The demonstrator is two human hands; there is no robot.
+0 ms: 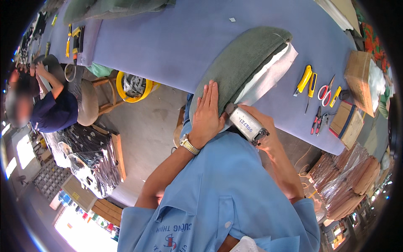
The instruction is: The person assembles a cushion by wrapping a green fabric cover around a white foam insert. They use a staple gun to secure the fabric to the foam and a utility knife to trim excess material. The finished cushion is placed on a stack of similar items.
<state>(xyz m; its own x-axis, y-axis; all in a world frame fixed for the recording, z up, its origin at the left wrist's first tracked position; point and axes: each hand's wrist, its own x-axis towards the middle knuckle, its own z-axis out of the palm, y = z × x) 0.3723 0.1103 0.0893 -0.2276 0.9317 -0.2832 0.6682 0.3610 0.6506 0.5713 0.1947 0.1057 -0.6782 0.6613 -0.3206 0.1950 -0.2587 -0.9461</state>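
Observation:
A curved cushion (241, 63) covered in dark grey-green fabric rests on the table's near edge, close to my body. Pale lining cloth (270, 75) hangs loose along its right side. My left hand (206, 113) lies on the near end of the cushion, fingers stretched out flat and nothing gripped. In my right hand (267, 126) is a silver-grey staple gun (247, 124), its nose against or very near the cushion's edge, just right of my left hand. Contact at the nose is hard to make out. The fingers wrap behind the tool and are partly hidden.
On the blue-grey table (168, 46) lie yellow cutters (303, 80), red-handled scissors (324, 94) and pliers (315, 122). A cardboard box (360, 80) stands at right. Below the table's left part is a yellow bucket (148, 87). A co-worker (56, 105) sits at far left.

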